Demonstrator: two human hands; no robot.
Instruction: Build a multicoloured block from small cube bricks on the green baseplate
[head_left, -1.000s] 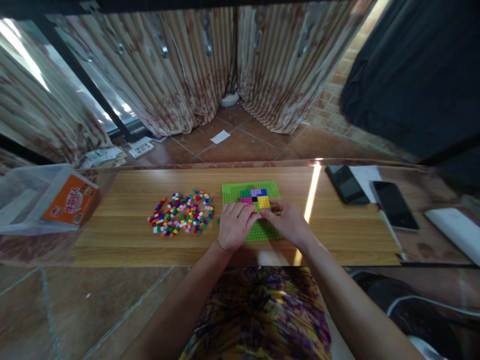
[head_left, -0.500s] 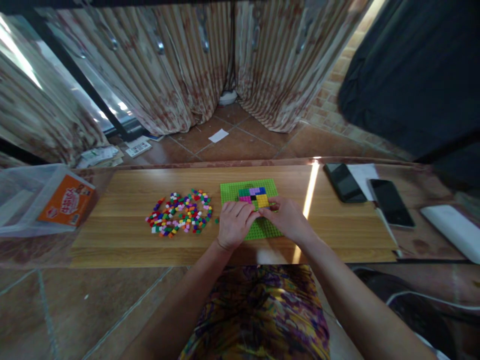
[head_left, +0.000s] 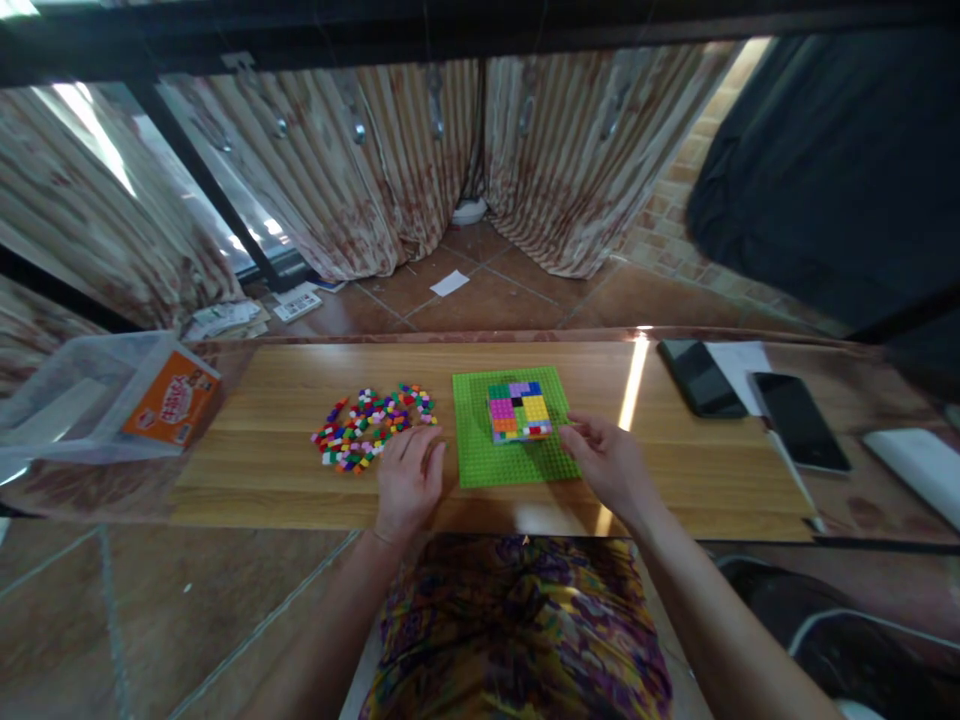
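A green studded baseplate [head_left: 480, 465] lies on the wooden board, carrying a low block of toy bricks [head_left: 517, 408] in pink, orange, yellow, green, purple, blue and black, with small red and white pieces along its near side. Left of the plate spreads a pile of loose small bricks [head_left: 352, 440]. My left hand [head_left: 407, 480] is at the pile's near right edge, its thumb apart from the fingers and nothing visible in it; it covers some bricks. My right hand [head_left: 609, 465] hovers by the plate's right edge, with a gap between thumb and forefinger and no brick discernible there.
On the left stands a clear plastic box [head_left: 97, 400] with an orange label. To the right lie a dark phone [head_left: 701, 378], a second phone [head_left: 801, 420], white paper [head_left: 739, 362] and a white object [head_left: 911, 465]. Curtains hang beyond the board.
My left hand has left the brick block and moved left to the loose pile. My right hand has drawn back rightward, uncovering the block. The view has shifted slightly.
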